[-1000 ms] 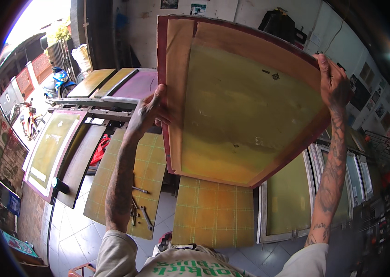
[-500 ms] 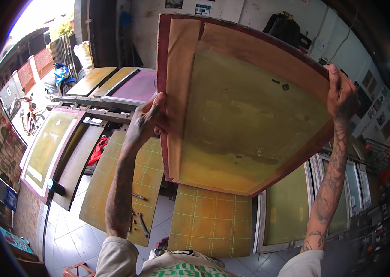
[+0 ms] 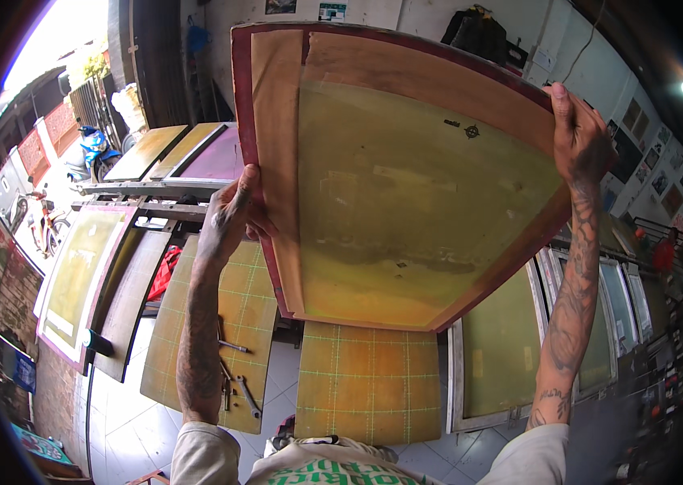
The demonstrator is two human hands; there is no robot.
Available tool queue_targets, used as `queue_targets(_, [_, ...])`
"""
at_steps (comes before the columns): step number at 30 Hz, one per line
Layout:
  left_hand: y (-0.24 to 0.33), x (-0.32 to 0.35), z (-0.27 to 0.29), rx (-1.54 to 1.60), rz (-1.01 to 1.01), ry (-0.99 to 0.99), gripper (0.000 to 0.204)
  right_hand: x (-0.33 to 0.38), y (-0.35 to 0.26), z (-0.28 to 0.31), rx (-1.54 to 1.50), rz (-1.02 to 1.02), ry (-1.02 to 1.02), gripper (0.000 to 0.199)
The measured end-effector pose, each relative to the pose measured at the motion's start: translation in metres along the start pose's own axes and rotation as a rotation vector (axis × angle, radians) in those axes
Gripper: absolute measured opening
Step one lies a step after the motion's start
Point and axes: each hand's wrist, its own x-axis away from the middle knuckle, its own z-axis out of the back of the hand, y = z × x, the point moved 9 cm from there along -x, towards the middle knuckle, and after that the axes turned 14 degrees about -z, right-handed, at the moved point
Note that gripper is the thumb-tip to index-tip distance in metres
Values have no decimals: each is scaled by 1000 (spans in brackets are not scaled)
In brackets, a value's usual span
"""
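Note:
Both my hands hold up a large screen-printing frame (image 3: 430,186), tilted in front of me. It has a dark red border, brown tape along its edges and a greenish-yellow mesh with small dark marks. My left hand (image 3: 227,217) grips the left edge, thumb on the near face. At the upper right corner my right hand (image 3: 582,139) is closed round the edge, thumb on the near side. The fingers behind the frame are partly hidden. Below it stand printing boards marked with a green grid (image 3: 370,388).
Wrenches (image 3: 249,396) lie on the left grid board. More screen frames rest at the left (image 3: 87,275) and at the right (image 3: 499,356). A dark cylinder (image 3: 97,346) sits by the left frame. Motorbikes (image 3: 95,153) stand outside the opening.
The screen frame and both hands have shifted a little to the left and slightly up in view. My grip on the edges looks the same.

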Motion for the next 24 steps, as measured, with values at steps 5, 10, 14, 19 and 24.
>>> queue_targets(5, [-12,-2,5,11,-14,-10,67,0,-2,-1,-32,24,7,52])
queue_targets(10, [-12,-2,4,23,-8,-13,67,0,-3,0,-22,38,25,51])
queue_targets(14, [-13,-3,4,11,-15,-13,68,0,-3,-2,-31,34,10,49])
queue_targets(19, [5,2,5,25,-54,107,58,1,-6,2,-9,16,24,48])
queue_targets(24, [66,21,17,-282,-398,449,41,0,1,1,52,-38,15,48])
